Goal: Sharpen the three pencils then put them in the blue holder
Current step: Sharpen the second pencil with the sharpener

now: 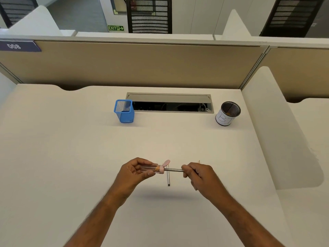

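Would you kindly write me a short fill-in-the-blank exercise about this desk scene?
1. The left hand holds the ____.
2. The right hand pushes a pencil into it, while another pencil lies on the ____.
3. The mesh holder on the left is ____.
4. The round cup stands to the ____ of the cable tray.

Missing words: sharpener; desk; blue; right

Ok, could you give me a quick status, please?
Left hand holds sharpener; right hand feeds pencil. Spare pencil on desk. Blue holder empty, path clear.

black mesh cup (228, 113) far right | open cable tray (170, 103) | desk (71, 157)
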A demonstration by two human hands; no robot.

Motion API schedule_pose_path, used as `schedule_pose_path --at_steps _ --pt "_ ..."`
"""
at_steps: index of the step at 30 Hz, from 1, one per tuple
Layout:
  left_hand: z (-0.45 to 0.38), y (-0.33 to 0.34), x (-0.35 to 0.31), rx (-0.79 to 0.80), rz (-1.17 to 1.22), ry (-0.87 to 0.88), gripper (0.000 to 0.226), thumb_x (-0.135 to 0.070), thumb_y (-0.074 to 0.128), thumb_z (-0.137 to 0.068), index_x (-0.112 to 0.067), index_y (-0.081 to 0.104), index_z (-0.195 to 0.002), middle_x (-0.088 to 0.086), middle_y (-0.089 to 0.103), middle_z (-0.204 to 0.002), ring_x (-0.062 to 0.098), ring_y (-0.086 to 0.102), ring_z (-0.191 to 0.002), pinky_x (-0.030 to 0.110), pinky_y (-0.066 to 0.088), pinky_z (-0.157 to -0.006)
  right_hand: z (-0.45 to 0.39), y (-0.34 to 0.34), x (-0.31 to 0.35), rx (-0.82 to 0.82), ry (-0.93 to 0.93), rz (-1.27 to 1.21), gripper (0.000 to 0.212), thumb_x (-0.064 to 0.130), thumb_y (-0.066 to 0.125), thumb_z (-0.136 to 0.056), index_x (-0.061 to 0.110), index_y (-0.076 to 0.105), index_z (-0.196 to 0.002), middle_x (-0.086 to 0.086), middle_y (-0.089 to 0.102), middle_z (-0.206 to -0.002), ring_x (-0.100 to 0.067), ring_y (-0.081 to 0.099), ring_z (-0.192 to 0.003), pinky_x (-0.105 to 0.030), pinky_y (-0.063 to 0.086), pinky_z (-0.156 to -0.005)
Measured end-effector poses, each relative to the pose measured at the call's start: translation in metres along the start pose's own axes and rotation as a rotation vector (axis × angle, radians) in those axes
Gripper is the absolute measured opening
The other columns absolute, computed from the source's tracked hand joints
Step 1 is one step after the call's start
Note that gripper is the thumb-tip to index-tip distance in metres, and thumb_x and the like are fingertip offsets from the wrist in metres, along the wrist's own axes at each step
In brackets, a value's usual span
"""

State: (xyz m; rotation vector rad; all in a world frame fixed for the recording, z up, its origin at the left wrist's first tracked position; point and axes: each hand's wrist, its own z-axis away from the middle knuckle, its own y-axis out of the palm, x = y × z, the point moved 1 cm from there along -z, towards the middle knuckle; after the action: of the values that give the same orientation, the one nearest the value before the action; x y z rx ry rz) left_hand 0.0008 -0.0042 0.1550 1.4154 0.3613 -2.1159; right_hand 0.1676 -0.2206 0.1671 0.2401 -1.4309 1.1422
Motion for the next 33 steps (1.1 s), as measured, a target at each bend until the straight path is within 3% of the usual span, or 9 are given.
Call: schedule_pose_path --at_steps 3,5,7,9,16,22,25,28,33 --pt "0.0000 0.0012 0.0002 -0.015 -0.003 0.009 0.029 0.006 0.083 -0.087 -0.004 0.073 -0.113 0.012 0.085 -0.114 0.028 0.081 -0.111 0.032 0.065 -0.097 -0.0009 -0.0028 0.0011 0.009 -0.025 -0.021 0.026 0.033 0.057 -0.108 0.029 0.075 -0.090 0.015 0.058 -0.058 -0.013 0.055 -0.055 -0.035 0.052 -0.069" --pt "-0.0006 0.0021 -0.0014 -0.022 0.012 0.013 0.030 0.004 0.084 -0.087 -0.004 0.073 -0.114 0.012 0.085 -0.114 0.028 0.081 -0.111 0.033 0.065 -0.097 -0.0003 -0.0035 0.0018 0.011 -0.053 -0.078 0.016 0.032 0.062 -0.106 0.033 0.076 -0.114 0.018 0.065 -0.077 -0.013 0.062 -0.066 -0.030 0.053 -0.072" --pt "-0.0013 0.0027 -0.0030 -0.030 0.029 0.018 0.029 0.004 0.084 -0.088 -0.003 0.073 -0.114 0.013 0.085 -0.114 0.029 0.081 -0.110 0.030 0.065 -0.094 0.0011 -0.0036 0.0015 0.029 -0.062 -0.108 0.031 0.033 0.070 -0.101 0.042 0.066 -0.130 0.015 0.067 -0.094 -0.014 0.065 -0.077 -0.030 0.054 -0.076" --pt "-0.0019 0.0033 -0.0050 -0.029 0.036 0.023 0.029 0.003 0.084 -0.087 -0.003 0.073 -0.114 0.014 0.085 -0.113 0.030 0.081 -0.110 0.030 0.066 -0.093 0.0023 -0.0040 0.0033 0.024 -0.072 -0.043 0.029 0.032 0.071 -0.100 0.047 0.063 -0.123 0.013 0.069 -0.098 -0.021 0.067 -0.079 -0.033 0.054 -0.077" --pt "-0.0017 0.0048 -0.0059 -0.005 0.030 0.008 0.029 0.001 0.085 -0.087 -0.005 0.073 -0.113 0.016 0.085 -0.115 0.034 0.080 -0.113 0.044 0.061 -0.103 0.0066 -0.0062 0.0077 -0.051 -0.146 0.062 0.012 0.023 0.070 -0.102 0.034 0.073 -0.107 0.019 0.074 -0.097 -0.013 0.072 -0.089 -0.031 0.055 -0.074" --pt "-0.0013 0.0064 -0.0081 0.017 0.035 0.017 0.030 0.000 0.086 -0.085 -0.003 0.072 -0.112 0.015 0.085 -0.114 0.032 0.080 -0.113 0.037 0.063 -0.100 0.0041 -0.0042 0.0072 -0.037 -0.087 -0.015 0.024 0.031 0.058 -0.107 0.029 0.069 -0.086 -0.003 0.068 -0.063 -0.010 0.056 -0.054 -0.037 0.050 -0.063" --pt "-0.0029 0.0074 -0.0075 0.022 0.007 0.024 0.030 0.004 0.085 -0.087 -0.001 0.071 -0.113 0.014 0.085 -0.113 0.030 0.081 -0.112 0.029 0.064 -0.094 0.0028 -0.0038 0.0045 0.003 -0.002 -0.051 0.033 0.037 0.054 -0.109 0.028 0.066 -0.079 -0.012 0.064 -0.054 -0.024 0.057 -0.052 -0.044 0.055 -0.075" --pt "-0.0035 0.0074 -0.0084 0.017 0.004 0.032 0.028 0.005 0.084 -0.087 -0.002 0.072 -0.112 0.013 0.085 -0.113 0.028 0.081 -0.110 0.028 0.065 -0.093 0.0022 -0.0049 0.0051 0.025 -0.001 -0.088 0.033 0.042 0.053 -0.108 0.028 0.072 -0.086 -0.001 0.064 -0.056 -0.019 0.058 -0.053 -0.043 0.055 -0.075" --pt "-0.0026 0.0091 -0.0085 -0.001 0.001 0.038 0.027 0.004 0.084 -0.087 -0.003 0.073 -0.112 0.012 0.086 -0.111 0.026 0.082 -0.107 0.029 0.065 -0.092 0.0057 -0.0057 0.0034 0.055 -0.060 -0.112 0.025 0.041 0.064 -0.103 0.041 0.068 -0.128 0.011 0.070 -0.092 -0.010 0.065 -0.076 -0.031 0.054 -0.077"
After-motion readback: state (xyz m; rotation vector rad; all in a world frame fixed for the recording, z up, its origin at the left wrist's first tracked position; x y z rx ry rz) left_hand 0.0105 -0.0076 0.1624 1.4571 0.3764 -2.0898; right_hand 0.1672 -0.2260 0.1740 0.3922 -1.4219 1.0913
